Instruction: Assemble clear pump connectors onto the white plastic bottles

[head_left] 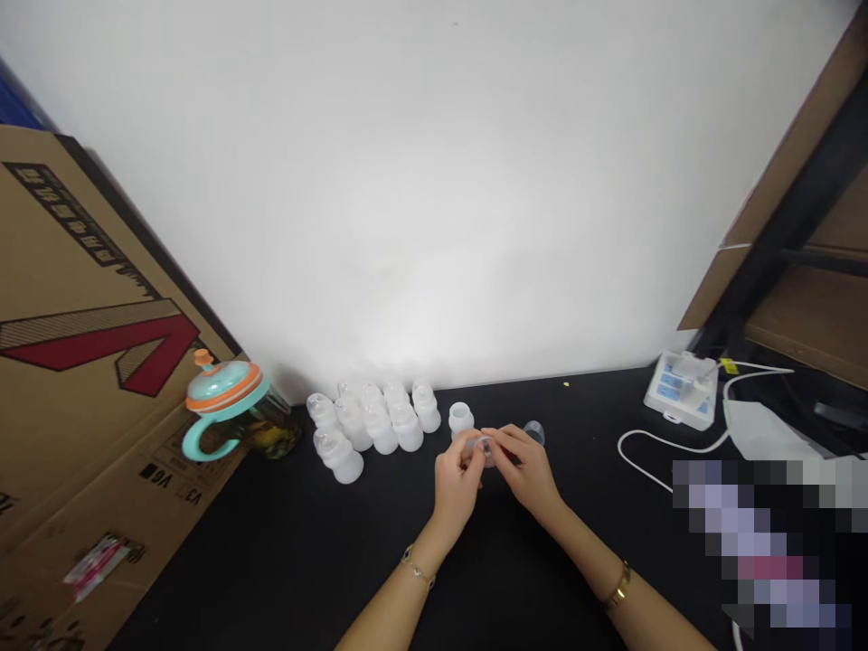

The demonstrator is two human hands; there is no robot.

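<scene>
My left hand (456, 484) and my right hand (529, 472) meet over the black table, fingertips pinched together. Between them is a small clear bottle part (486, 447); it looks like a see-through teat or ring, but fingers cover most of it. Just behind my left hand stands a white baby bottle (461, 416) with its top uncovered. A clear dome cap (534, 432) rests beyond my right knuckles. To the left, several white baby bottles (380, 427) with clear domed tops stand grouped in rows.
A teal and orange lidded jug (227, 391) of dark liquid stands at the left by a large cardboard box (74, 362). On the right are a white power strip (682, 389), its cable (651, 438) and a blurred-out patch. A white wall (434, 199) rises behind the table.
</scene>
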